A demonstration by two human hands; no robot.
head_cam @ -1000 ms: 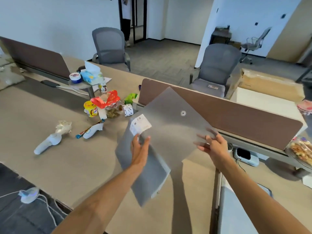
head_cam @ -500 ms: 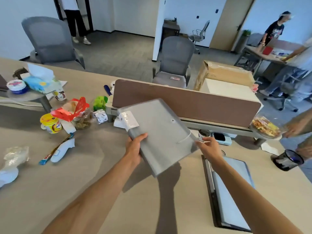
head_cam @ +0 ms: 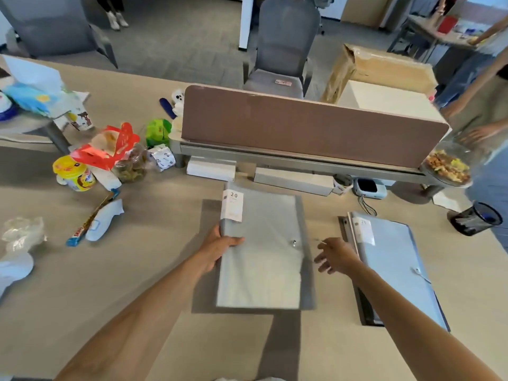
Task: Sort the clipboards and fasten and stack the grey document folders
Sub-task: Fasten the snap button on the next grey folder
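Note:
A grey document folder (head_cam: 264, 259) with a white "20" label and a small button hangs just above the desk at the centre, casting a shadow. My left hand (head_cam: 220, 248) grips its left spine edge. My right hand (head_cam: 334, 255) hovers beside the folder's right edge with loose fingers, pinching a thin string; I cannot tell whether it ties to the button. To the right a second grey folder (head_cam: 395, 265) with a tied string lies flat on a dark clipboard (head_cam: 365, 306).
A brown divider panel (head_cam: 310, 125) crosses the desk behind the folders, with white boxes (head_cam: 291, 181) under it. Snacks and packets (head_cam: 104, 160) crowd the left. A black mesh cup (head_cam: 475, 218) and a food plate (head_cam: 446, 167) sit far right, where a person (head_cam: 483, 111) stands.
The grey folder came down from a raised, tilted pose to nearly flat over the desk centre. My right hand slipped off its right corner. My view swung right and downward.

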